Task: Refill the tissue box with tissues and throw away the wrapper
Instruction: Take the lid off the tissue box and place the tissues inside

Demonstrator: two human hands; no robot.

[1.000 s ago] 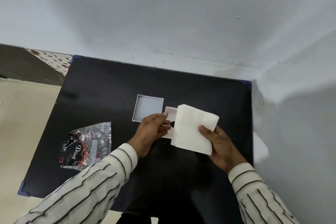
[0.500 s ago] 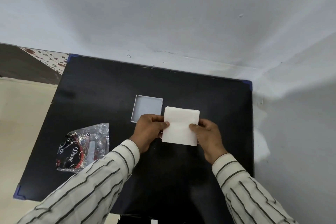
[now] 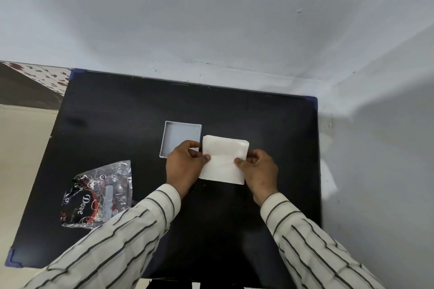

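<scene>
A white stack of tissues (image 3: 224, 162) lies flat at the middle of the black table (image 3: 117, 112). My left hand (image 3: 184, 166) grips its left edge and my right hand (image 3: 259, 171) grips its right edge, thumbs pressed on top. The stack covers the white box part that lay there, so that part is hidden. An open grey-white square box tray (image 3: 180, 137) sits just left of the stack, partly behind my left hand. The crumpled clear wrapper (image 3: 98, 195) with black and red print lies near the table's left front.
A white wall runs along the table's back and right edges. Pale floor and a patterned dark strip (image 3: 35, 77) show to the left. Blue corner caps (image 3: 11, 259) mark the table corners.
My right hand brought the tissue stack left and down from a tilted hold until it lay flat over the white box part. My left hand took its left edge. Now both thumbs press on top.
</scene>
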